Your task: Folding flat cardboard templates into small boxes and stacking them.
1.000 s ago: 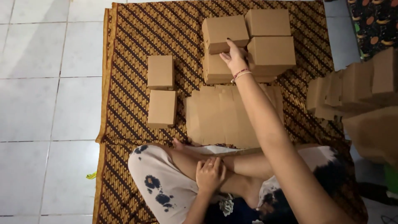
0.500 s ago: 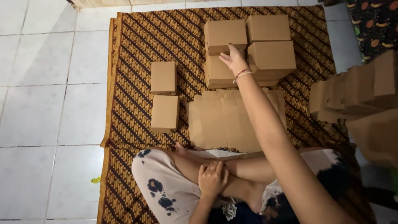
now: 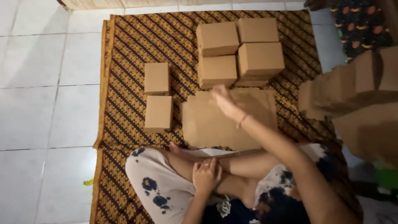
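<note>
My right hand (image 3: 224,100) hovers, blurred, above the far edge of a pile of flat cardboard sheets (image 3: 207,124) in front of my crossed legs; it holds nothing and its fingers look spread. Just beyond it stands a stack of folded brown boxes (image 3: 239,52). My left hand (image 3: 206,175) rests on my shin with fingers together, holding nothing. Two more small boxes (image 3: 157,96) lie side by side to the left on the patterned mat (image 3: 132,45).
A row of brown boxes (image 3: 352,89) stands at the right edge, close to the camera and blurred. White floor tiles (image 3: 45,103) lie left of the mat. A dark patterned cloth (image 3: 358,25) sits at the top right. A small yellow-green scrap (image 3: 88,181) lies on the tiles.
My right hand has drawn back from the stacked boxes toward me and now hangs over the flat cardboard. My left hand has stayed on my leg.
</note>
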